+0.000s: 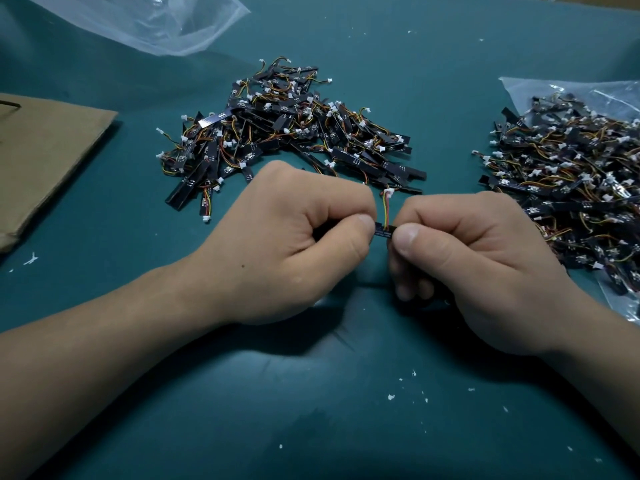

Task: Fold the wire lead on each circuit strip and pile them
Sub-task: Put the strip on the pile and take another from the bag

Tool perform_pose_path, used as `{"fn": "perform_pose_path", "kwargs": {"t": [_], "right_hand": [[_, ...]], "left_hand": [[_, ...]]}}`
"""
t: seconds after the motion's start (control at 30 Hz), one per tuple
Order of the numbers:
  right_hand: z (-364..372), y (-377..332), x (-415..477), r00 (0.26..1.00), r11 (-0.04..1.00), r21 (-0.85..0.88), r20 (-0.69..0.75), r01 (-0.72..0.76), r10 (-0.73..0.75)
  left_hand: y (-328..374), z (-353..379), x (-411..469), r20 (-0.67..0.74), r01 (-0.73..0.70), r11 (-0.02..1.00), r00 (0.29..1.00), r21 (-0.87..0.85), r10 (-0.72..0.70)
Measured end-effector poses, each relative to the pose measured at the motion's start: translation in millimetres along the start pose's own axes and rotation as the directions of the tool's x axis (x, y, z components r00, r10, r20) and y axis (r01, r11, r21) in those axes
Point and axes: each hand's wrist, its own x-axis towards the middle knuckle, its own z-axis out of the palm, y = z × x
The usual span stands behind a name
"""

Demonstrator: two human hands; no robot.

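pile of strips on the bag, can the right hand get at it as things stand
Probably yes: the pile lies right beside the right hand with nothing between, though that hand now pinches a strip together with the left hand.

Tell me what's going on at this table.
A person pinches one circuit strip between thumbs and forefingers, the left hand on one end and the right hand on the other. Its wire lead stands up between the thumbs, white plug on top, not yet folded down. A pile of strips lies on the green mat behind the hands, and another heap sits on a plastic bag to the right.
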Motion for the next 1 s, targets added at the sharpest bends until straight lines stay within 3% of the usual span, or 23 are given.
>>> {"fn": "perform_pose_path", "kwargs": {"t": [1.0], "right_hand": [[-1.2, 4.1, -1.4, 0.999, 0.999, 0.012, 0.027, 0.042, -0.043]], "left_hand": [[-3.0, 1.9, -0.4, -0.021, 0.007, 1.0, 1.0, -0.03, -0.008]]}}
